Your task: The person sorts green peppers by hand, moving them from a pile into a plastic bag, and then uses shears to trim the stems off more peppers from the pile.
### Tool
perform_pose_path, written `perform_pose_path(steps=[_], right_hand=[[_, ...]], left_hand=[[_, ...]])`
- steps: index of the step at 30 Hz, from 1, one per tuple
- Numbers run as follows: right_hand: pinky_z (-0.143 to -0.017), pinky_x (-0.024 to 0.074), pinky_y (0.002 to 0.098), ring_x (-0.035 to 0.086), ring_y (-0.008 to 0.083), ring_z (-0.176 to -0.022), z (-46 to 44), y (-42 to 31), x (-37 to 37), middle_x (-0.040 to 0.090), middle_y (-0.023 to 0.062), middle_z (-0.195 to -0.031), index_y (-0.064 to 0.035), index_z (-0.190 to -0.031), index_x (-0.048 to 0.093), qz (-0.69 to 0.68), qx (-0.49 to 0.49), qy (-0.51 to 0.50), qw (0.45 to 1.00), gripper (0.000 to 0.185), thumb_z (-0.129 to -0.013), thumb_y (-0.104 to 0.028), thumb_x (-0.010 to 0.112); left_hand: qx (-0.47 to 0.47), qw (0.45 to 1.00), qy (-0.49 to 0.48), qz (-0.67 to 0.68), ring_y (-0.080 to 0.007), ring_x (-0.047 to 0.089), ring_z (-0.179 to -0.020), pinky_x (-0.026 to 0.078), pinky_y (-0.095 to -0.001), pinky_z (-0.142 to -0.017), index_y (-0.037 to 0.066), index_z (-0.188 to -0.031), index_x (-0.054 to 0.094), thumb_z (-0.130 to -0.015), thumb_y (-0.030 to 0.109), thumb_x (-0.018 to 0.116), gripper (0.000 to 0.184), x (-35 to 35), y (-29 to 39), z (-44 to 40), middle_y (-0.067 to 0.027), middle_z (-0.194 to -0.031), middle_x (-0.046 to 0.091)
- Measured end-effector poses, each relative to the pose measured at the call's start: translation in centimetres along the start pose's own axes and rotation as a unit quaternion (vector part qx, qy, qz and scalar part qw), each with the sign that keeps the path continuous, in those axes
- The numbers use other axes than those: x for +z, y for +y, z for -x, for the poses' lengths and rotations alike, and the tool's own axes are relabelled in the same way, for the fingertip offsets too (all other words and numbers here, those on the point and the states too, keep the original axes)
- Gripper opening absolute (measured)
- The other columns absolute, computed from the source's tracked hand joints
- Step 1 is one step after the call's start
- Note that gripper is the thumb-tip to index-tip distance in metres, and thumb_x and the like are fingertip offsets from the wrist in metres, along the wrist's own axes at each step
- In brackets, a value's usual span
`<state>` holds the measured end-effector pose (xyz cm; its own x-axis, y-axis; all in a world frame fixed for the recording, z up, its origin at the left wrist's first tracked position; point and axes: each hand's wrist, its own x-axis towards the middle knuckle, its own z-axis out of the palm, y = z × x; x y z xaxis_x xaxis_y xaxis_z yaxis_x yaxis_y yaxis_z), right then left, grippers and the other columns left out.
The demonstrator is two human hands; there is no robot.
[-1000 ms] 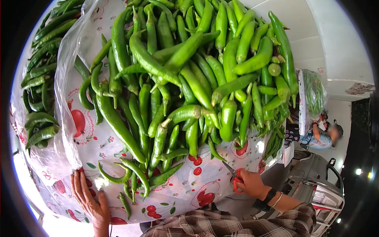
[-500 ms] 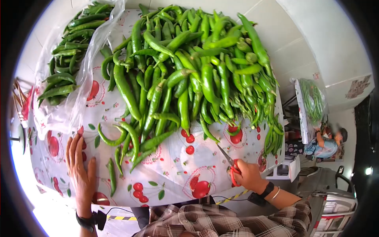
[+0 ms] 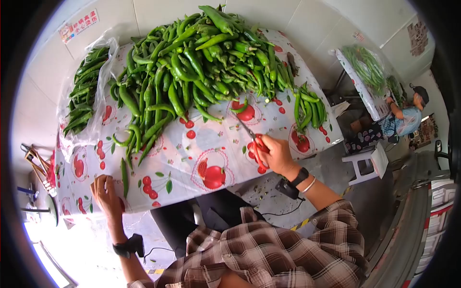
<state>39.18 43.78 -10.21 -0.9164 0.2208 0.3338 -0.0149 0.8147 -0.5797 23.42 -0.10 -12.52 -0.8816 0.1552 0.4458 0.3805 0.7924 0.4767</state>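
Note:
My right hand [image 3: 272, 153] is closed around the red handles of a pair of scissors [image 3: 246, 128]. The blades point away from me, up and left, over the tablecloth just short of the pepper pile. Near the front left edge, my left hand [image 3: 106, 193] rests on the cloth, empty, with its fingers bent and somewhat apart. One green pepper [image 3: 124, 177] lies just right of it. A large heap of green chili peppers [image 3: 192, 67] covers the back of the table. A smaller group of peppers [image 3: 309, 109] lies apart at the right.
A clear plastic bag [image 3: 102, 98] of peppers stands at the back left. The table wears a fruit-print cloth [image 3: 192, 161]. To the right are a white stool [image 3: 367, 163], another person [image 3: 406, 117] and a side table with long green vegetables [image 3: 365, 67].
The view has shifted, showing more of my lap and the floor. My left hand has gone from flat, stretched fingers to bent ones. The scissors stay in my right hand.

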Motion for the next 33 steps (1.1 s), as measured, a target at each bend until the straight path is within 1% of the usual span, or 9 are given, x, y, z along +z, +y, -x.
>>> perform_pose_path(steps=[3,5,8,12,13,15,21,25,33], right_hand=[[-0.050,0.0449,0.0364,0.059,0.0326,-0.058,0.2,0.0,0.2,0.059,0.0136,-0.065,-0.0050,-0.081,0.057,0.004,-0.017,0.019,1.000,0.018,-0.081,-0.021,0.066],[-0.051,0.0449,0.0371,0.059,0.0336,-0.059,0.3,0.0,0.4,0.059,0.0140,-0.066,-0.0050,-0.079,0.055,0.003,0.021,0.004,1.000,0.019,-0.081,-0.020,0.066],[-0.051,0.0446,0.0370,0.058,0.0346,-0.060,0.2,0.1,0.3,0.058,0.0145,-0.065,-0.0046,-0.077,0.053,0.027,-0.026,0.014,0.999,0.020,-0.080,-0.019,0.066],[-0.051,0.0462,0.0331,0.062,0.0283,-0.058,0.2,0.2,0.5,0.060,0.0120,-0.065,-0.0043,-0.082,0.057,-0.026,-0.049,0.013,0.998,0.009,-0.081,-0.011,0.064],[-0.051,0.0462,0.0331,0.062,0.0283,-0.058,0.1,0.2,0.7,0.060,0.0120,-0.065,-0.0043,-0.082,0.057,-0.039,-0.062,-0.004,0.997,0.009,-0.081,-0.011,0.064],[-0.051,0.0458,0.0326,0.061,0.0268,-0.056,0.0,0.5,1.0,0.059,0.0111,-0.062,-0.0042,-0.083,0.058,-0.015,-0.050,0.030,0.998,0.008,-0.082,-0.010,0.063],[-0.052,0.0473,0.0292,0.063,0.0209,-0.056,0.0,0.3,0.7,0.064,0.0109,-0.067,-0.0003,-0.082,0.057,-0.024,-0.069,0.005,0.997,0.011,-0.084,-0.010,0.063],[-0.052,0.0472,0.0302,0.063,0.0215,-0.056,-0.1,0.1,0.6,0.063,0.0120,-0.065,-0.0004,-0.079,0.056,-0.002,-0.078,0.013,0.997,0.014,-0.084,-0.011,0.063],[-0.049,0.0428,0.0371,0.055,0.0333,-0.053,0.0,0.3,0.4,0.055,0.0147,-0.061,-0.0034,-0.075,0.054,0.024,-0.061,0.010,0.998,0.018,-0.081,-0.016,0.065]], left_hand=[[-0.050,0.997,0.057,-0.004,-0.0260,0.048,-0.079,0.039,-0.0367,-0.074,0.002,-0.086,0.060,-0.088,0.016,0.050,0.017,1.2,0.6,1.4,-0.0086,-0.085,0.059],[-0.024,0.994,0.108,-0.002,-0.0242,0.048,-0.072,0.038,-0.0353,-0.069,0.003,-0.080,0.060,-0.089,0.018,0.051,0.020,1.3,0.3,1.7,-0.0069,-0.076,0.058],[-0.019,0.992,0.124,0.004,-0.0243,0.049,-0.072,0.039,-0.0350,-0.069,0.003,-0.080,0.061,-0.089,0.018,0.051,0.020,1.6,0.7,1.5,-0.0065,-0.075,0.059],[-0.016,0.995,0.091,-0.028,-0.0257,0.050,-0.075,0.041,-0.0347,-0.070,0.003,-0.078,0.060,-0.089,0.016,0.051,0.019,1.0,0.9,1.6,-0.0071,-0.075,0.059],[-0.051,0.991,0.125,-0.011,-0.0262,0.050,-0.075,0.040,-0.0351,-0.070,0.003,-0.074,0.059,-0.088,0.016,0.052,0.020,0.5,-0.1,2.8,-0.0081,-0.074,0.059],[-0.044,0.988,0.143,0.033,-0.0271,0.050,-0.073,0.040,-0.0358,-0.069,0.002,-0.070,0.059,-0.087,0.016,0.053,0.022,1.2,1.6,1.6,-0.0085,-0.073,0.059],[-0.032,0.985,0.166,0.019,-0.0234,0.050,-0.065,0.040,-0.0329,-0.064,0.003,-0.067,0.059,-0.083,0.015,0.060,0.020,1.2,1.5,1.5,-0.0057,-0.065,0.056],[-0.061,0.983,0.170,0.030,-0.0231,0.051,-0.066,0.041,-0.0324,-0.064,0.003,-0.068,0.059,-0.083,0.016,0.060,0.019,1.3,1.8,1.5,-0.0055,-0.066,0.055],[-0.089,0.985,0.145,0.021,-0.0260,0.055,-0.068,0.042,-0.0336,-0.065,0.001,-0.069,0.058,-0.082,0.012,0.058,0.017,0.9,2.4,1.6,-0.0088,-0.068,0.057]])
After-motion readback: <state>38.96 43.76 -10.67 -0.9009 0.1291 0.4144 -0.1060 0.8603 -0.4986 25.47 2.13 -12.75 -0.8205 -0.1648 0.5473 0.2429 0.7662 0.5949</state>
